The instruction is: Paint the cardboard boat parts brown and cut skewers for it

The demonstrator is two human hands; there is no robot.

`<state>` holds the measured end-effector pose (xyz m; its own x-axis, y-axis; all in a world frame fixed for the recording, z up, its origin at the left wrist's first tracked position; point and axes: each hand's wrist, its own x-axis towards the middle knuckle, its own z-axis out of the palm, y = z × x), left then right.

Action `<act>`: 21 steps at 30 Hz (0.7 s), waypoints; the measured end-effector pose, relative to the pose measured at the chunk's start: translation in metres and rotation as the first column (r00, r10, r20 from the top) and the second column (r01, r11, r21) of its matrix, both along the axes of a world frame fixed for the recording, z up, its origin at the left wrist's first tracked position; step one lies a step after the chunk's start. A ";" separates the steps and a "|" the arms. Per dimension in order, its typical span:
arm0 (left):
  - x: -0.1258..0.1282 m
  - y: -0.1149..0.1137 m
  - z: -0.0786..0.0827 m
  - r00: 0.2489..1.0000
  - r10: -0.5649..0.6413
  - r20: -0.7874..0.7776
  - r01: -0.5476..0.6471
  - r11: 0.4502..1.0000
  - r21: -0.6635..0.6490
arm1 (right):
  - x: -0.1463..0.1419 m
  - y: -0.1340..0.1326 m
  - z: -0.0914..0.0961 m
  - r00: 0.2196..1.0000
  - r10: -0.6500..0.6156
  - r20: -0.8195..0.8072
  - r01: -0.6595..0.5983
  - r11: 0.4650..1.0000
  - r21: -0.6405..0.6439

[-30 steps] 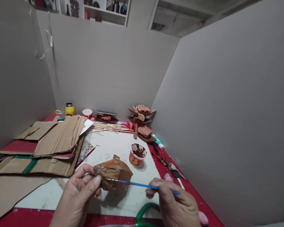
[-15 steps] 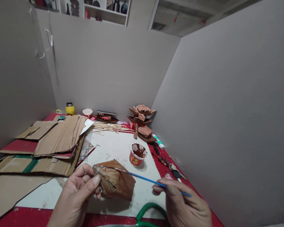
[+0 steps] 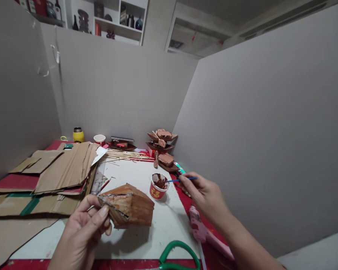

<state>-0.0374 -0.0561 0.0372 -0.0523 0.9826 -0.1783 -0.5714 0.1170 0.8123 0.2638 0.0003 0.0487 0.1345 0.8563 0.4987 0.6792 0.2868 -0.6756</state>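
red table (image 3: 22, 181) bears cardboard sheets (image 3: 63, 168), white board (image 3: 135, 176), paint cup (image 3: 158, 186).

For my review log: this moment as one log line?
left hand: grips brown-painted folded cardboard piece | right hand: holds thin blue paintbrush, tip at red paper cup of brown paint

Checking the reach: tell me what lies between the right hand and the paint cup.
Head view: only the thin blue brush, held in the right hand, spans that stretch, its tip at the rim of the paint cup.

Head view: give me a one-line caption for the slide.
Left hand holds a brown-painted cardboard piece; right hand holds a blue brush at the red paint cup.
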 end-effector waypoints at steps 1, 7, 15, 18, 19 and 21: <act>0.000 0.000 0.001 1.000 0.000 0.007 0.000 1.000 0.005 | -0.001 0.009 -0.002 1.000 0.021 0.017 -0.020 1.000 -0.021; 0.002 -0.001 0.003 0.999 0.030 0.040 -0.030 0.999 0.012 | -0.010 0.041 -0.010 0.979 0.204 0.010 -0.200 0.966 -0.162; 0.001 0.002 0.003 0.999 -0.026 0.030 0.028 0.998 -0.050 | 0.005 0.036 -0.007 0.974 0.135 -0.182 -0.165 0.972 -0.166; 0.002 0.002 0.003 0.999 -0.008 0.031 0.010 0.999 -0.044 | 0.012 0.034 -0.009 0.971 0.085 -0.223 -0.116 0.985 -0.131; 0.003 0.001 0.002 0.999 -0.010 0.032 0.011 0.999 -0.038 | 0.012 0.033 -0.011 0.970 0.077 -0.231 -0.107 0.987 -0.122; 0.003 0.001 0.002 0.999 -0.013 0.031 0.014 1.000 -0.022 | 0.010 0.034 -0.013 0.968 0.076 -0.238 -0.105 0.988 -0.111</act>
<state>-0.0341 -0.0555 0.0395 -0.0333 0.9790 -0.2010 -0.5941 0.1423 0.7917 0.2742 0.0338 0.0355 0.1533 0.9226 0.3540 0.4741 0.2457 -0.8455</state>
